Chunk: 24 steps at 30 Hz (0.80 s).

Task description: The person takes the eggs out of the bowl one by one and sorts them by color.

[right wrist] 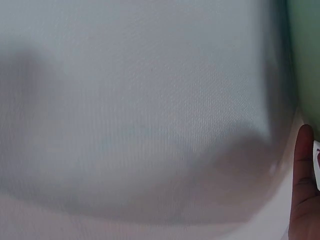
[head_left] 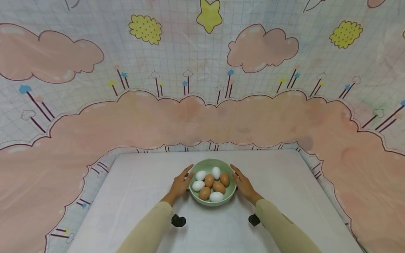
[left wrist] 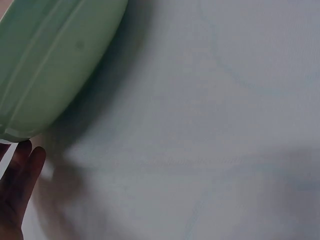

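A round, light green bowl [head_left: 211,203] sits between my two hands in the head view, at the middle of the table. Several white eggs [head_left: 216,196] and several brown eggs [head_left: 219,187] lie inside it. My left hand [head_left: 179,184] is at the bowl's left side, its fingers fairly straight and its thumb by the rim. On the opposite side, my right hand [head_left: 245,185] lies along the wall with extended fingers. The left wrist view has fingertips [left wrist: 37,155] touching the bowl's outer wall [left wrist: 65,65]. A finger [right wrist: 304,160] meets the green wall in the right wrist view.
A white-covered table [head_left: 142,182] surrounds the bowl. Behind it hangs a printed cloth [head_left: 202,119] with clouds and stars. Small black objects, one by the left wrist [head_left: 178,220] and one by the right wrist [head_left: 254,220], sit at the sleeves.
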### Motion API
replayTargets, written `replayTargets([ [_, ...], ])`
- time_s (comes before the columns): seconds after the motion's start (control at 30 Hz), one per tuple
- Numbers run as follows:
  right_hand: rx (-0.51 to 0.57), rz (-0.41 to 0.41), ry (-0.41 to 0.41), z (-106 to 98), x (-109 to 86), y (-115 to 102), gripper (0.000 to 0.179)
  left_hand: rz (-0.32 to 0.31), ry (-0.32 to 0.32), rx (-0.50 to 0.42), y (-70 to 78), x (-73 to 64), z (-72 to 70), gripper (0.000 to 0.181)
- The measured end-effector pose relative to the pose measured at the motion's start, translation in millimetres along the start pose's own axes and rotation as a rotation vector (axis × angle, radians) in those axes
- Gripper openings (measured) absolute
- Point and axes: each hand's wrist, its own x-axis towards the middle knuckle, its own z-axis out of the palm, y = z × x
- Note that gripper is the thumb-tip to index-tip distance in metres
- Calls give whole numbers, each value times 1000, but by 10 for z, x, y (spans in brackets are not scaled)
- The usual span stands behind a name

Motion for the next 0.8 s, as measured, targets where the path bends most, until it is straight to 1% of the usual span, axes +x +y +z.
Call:
replayTargets([
  [0.17,1,18,17,24,10,10,47,-85,56,-69,57,-71,20,45],
  [0.23,2,25,17,31,10,5,48,-131,77,-124,55,-91,37,44],
  [0.37,-3,40,19,37,11,-10,47,-174,107,-202,37,-95,56,45],
  [0.4,-6,45,20,36,11,-13,47,-187,108,-226,40,-100,55,45],
  [0.47,-21,50,23,27,9,-21,47,-201,110,-244,61,-106,47,45],
  [0.57,-38,64,14,-2,-5,-47,47,-232,96,-287,92,-115,40,44],
  [0.7,-61,57,-11,-65,-14,-83,48,-245,81,-306,103,-104,33,43],
  [0.8,-78,36,-26,-120,-8,-99,48,-249,74,-310,94,-86,32,43],
])
